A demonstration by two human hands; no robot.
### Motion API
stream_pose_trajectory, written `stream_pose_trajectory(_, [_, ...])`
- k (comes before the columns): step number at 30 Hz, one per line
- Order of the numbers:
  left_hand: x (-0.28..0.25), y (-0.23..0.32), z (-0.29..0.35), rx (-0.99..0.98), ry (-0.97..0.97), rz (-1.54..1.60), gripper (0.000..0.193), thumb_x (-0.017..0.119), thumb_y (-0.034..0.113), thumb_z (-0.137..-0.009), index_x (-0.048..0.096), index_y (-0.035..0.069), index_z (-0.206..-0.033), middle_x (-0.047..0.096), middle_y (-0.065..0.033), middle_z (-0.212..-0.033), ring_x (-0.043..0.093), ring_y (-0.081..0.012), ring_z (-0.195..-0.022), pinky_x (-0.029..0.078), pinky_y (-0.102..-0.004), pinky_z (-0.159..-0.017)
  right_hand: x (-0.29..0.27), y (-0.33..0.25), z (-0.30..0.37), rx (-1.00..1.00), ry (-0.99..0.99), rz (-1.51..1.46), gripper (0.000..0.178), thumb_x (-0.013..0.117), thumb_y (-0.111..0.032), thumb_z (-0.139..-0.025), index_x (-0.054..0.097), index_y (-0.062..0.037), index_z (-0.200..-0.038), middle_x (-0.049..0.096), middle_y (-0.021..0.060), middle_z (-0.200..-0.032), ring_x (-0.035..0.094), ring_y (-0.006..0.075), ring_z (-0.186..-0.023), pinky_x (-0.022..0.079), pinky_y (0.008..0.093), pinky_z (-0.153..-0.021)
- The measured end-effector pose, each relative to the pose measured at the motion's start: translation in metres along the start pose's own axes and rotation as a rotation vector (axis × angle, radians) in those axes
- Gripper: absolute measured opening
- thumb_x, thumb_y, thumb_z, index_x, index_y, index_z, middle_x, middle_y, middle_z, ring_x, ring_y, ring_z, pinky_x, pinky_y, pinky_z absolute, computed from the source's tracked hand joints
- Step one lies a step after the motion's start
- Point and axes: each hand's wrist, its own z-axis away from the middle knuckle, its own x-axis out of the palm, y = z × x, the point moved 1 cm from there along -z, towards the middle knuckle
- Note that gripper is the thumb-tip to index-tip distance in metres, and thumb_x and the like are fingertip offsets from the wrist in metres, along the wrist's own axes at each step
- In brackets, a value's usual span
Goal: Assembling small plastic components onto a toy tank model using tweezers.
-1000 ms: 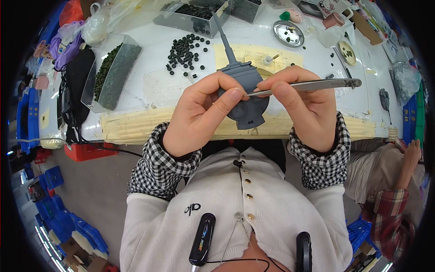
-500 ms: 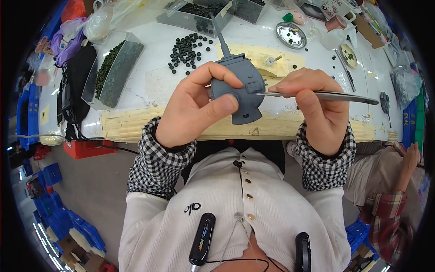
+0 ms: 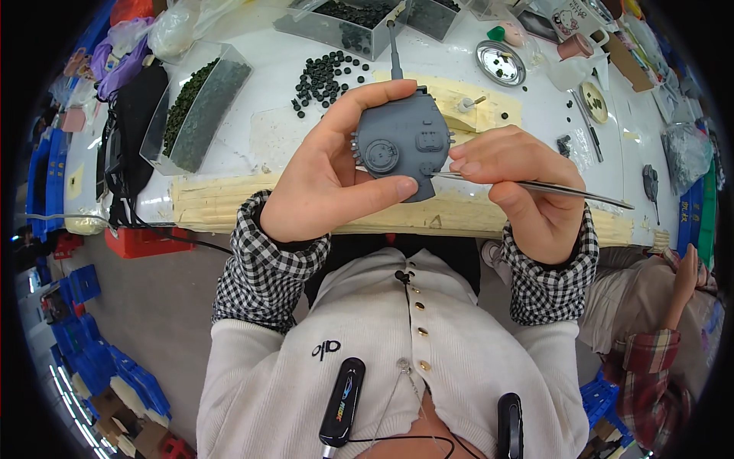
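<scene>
A grey model tank turret [image 3: 405, 126] with a long barrel pointing away from me is gripped by my left hand [image 3: 321, 172]. The thumb presses on its near edge while the fingers wrap round its left and far side. Raised details show on its top, among them a round hatch at the left. My right hand [image 3: 535, 183] pinches metal tweezers [image 3: 569, 195]. Their tips meet the turret's top near its right rear edge, at a small raised part; whether they hold anything there is too small to tell.
Small black wheels [image 3: 325, 76] lie loose beyond my left hand. Clear bins [image 3: 172, 141] of small dark parts stand at the left and back. A round metal dish [image 3: 501, 63] and a second pair of tweezers [image 3: 587, 126] lie at the right. Another person's hand [image 3: 686, 275] shows far right.
My left hand has turned the turret so its barrel points straighter away, and the thumb has slid to its near edge. The tweezer tips have moved slightly nearer to me.
</scene>
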Motion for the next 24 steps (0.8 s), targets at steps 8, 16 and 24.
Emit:
stream_pose_trajectory(8, [0.000,0.005,0.003,-0.015,0.012,-0.012,0.073,0.067,-0.007,-0.081,0.033,0.004,-0.145,0.048,-0.0096,-0.133,0.054,-0.0166,-0.119,0.054,-0.0296,-0.093,-0.002,-0.005,-0.010,-0.041,-0.093,0.117,0.014,0.072,-0.007,-0.084,0.069,0.0017,-0.095,0.071,0.0102,-0.094,0.068,0.0270,-0.093,0.053,0.0361,-0.087])
stream_pose_trajectory(16, [0.001,0.010,0.002,-0.012,0.000,-0.005,0.071,0.065,-0.006,-0.083,0.033,0.004,-0.145,0.047,-0.0106,-0.133,0.056,-0.0165,-0.116,0.056,-0.0292,-0.090,-0.004,-0.009,-0.013,-0.027,-0.171,0.166,0.023,0.069,-0.017,-0.088,0.069,0.0041,-0.099,0.071,0.0141,-0.096,0.067,0.0310,-0.096,0.051,0.0398,-0.087])
stream_pose_trajectory(24, [0.001,0.010,0.002,-0.020,-0.009,0.003,0.069,0.065,-0.005,-0.083,0.034,0.003,-0.145,0.048,-0.0104,-0.132,0.056,-0.0164,-0.115,0.056,-0.0294,-0.089,-0.001,-0.008,-0.015,-0.066,-0.123,0.228,0.016,0.075,-0.009,-0.080,0.069,-0.0002,-0.092,0.070,0.0083,-0.089,0.068,0.0258,-0.086,0.053,0.0343,-0.078])
